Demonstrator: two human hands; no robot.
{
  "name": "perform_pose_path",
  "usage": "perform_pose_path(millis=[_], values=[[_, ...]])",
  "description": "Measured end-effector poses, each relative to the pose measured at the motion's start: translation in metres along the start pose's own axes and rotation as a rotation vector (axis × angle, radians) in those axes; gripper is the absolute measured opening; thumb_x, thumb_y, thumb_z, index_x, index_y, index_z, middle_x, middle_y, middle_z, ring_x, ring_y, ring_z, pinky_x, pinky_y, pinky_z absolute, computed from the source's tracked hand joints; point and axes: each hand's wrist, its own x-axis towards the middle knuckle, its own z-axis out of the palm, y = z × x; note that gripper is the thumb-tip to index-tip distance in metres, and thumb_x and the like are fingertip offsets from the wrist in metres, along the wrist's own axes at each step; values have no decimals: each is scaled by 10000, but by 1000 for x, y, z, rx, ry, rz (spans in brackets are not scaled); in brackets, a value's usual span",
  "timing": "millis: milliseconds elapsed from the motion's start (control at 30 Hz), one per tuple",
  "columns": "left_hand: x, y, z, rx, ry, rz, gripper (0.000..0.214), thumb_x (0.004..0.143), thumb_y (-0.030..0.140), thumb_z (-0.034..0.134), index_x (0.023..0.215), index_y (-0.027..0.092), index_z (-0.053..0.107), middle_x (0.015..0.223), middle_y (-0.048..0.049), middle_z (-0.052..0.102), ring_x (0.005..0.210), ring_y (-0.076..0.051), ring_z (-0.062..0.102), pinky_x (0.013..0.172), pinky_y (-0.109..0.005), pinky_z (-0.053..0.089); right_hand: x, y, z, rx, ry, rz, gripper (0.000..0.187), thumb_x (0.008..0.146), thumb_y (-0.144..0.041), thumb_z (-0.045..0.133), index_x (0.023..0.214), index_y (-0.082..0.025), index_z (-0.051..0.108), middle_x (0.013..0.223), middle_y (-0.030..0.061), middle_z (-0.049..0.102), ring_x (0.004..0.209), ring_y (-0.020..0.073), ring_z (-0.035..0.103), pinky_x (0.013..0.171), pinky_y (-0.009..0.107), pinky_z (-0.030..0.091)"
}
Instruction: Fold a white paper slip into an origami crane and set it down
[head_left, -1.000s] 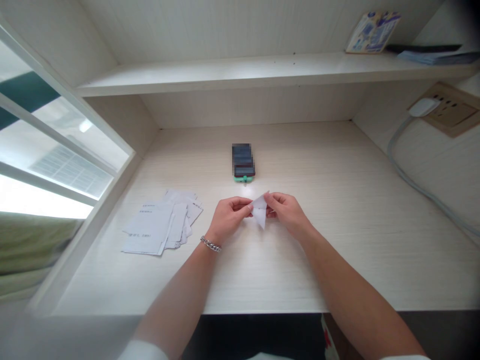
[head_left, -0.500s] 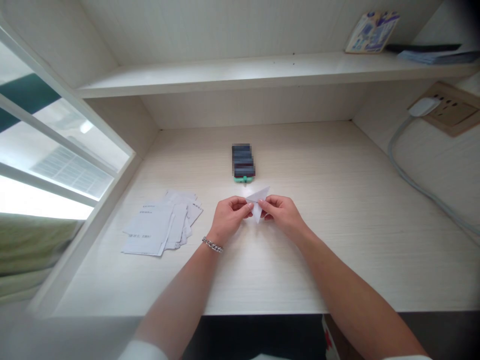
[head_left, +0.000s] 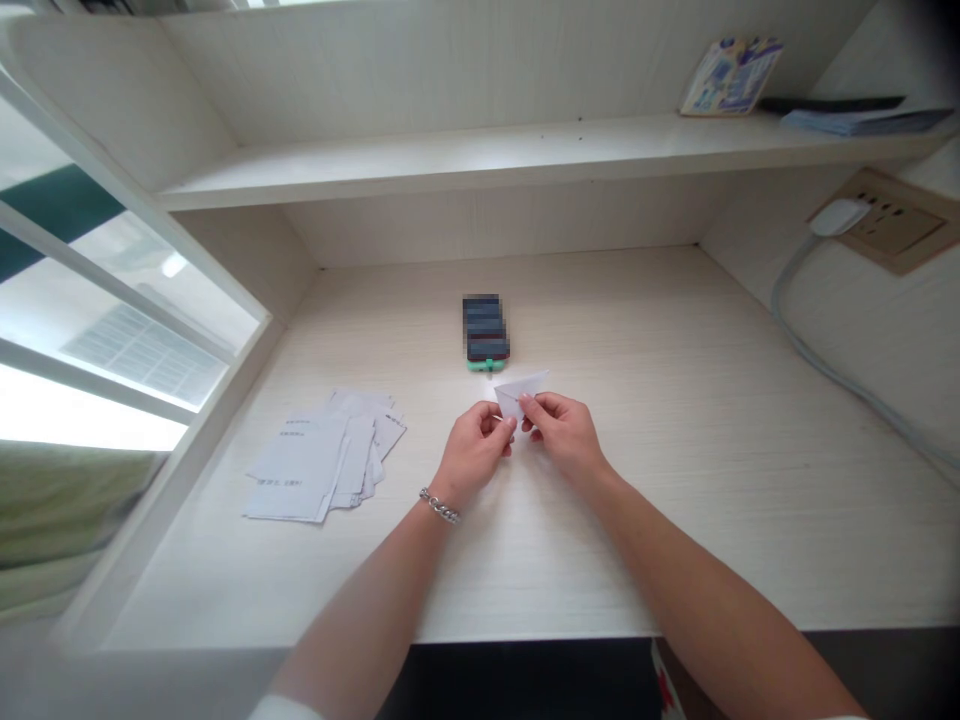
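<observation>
head | folded white paper (head_left: 519,392) | pinched between left fingers (head_left: 505,423) and right fingers (head_left: 529,402)

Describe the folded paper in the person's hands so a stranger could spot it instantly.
On the pale wood-grain desk, just below the phone, the left hand and right hand pinch a small folded white paper. Unlike the flat loose sheets further left, it comes to a pointed triangular shape.
</observation>
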Motion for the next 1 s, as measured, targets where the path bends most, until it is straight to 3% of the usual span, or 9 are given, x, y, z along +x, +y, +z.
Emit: perform_pose_path(millis=[233, 433, 700, 800, 1000], values=[[-5, 4, -3, 113, -57, 18, 283, 813, 404, 499, 657, 169, 471, 543, 27, 531, 472, -84, 485, 476, -208, 371, -1, -3, 0, 38, -4, 9, 357, 716, -517, 605, 619, -173, 612, 573, 9, 552, 541, 127, 502, 482, 232, 402], [-6, 5, -1, 82, -116, 2, 303, 830, 437, 457, 710, 163, 509, 700, -23, 618, 574, -116, 578, 552, -232, 431, -2, -4, 1, 64, -9, 10, 353, 722, -507, 607, 622, -168, 616, 581, 11, 561, 552, 131, 513, 501, 243, 418], [-9, 6, -3, 326, -141, 65, 459, 852, 473, 394, 531, 162, 498, 499, -2, 560, 482, -103, 497, 547, -235, 386, 0, -3, 0, 115, 30, 37, 345, 731, -484, 612, 610, -162, 585, 568, -6, 536, 526, 107, 481, 487, 226, 404], [-7, 7, -6, 279, -76, 63, 438, 825, 484, 448, 547, 153, 522, 536, -10, 583, 506, -106, 521, 545, -232, 397, 2, -3, -3, 126, 27, 37, 345, 737, -479, 608, 602, -164, 574, 563, -9, 537, 537, 106, 482, 494, 223, 395], [2, 6, -12, -2, 116, 72, 296, 773, 440, 564, 791, 145, 575, 669, -9, 606, 564, -109, 573, 544, -224, 462, 1, -1, -3, 38, -195, 49, 350, 745, -460, 605, 585, -150, 578, 523, -8, 532, 500, 98, 462, 500, 230, 372]])
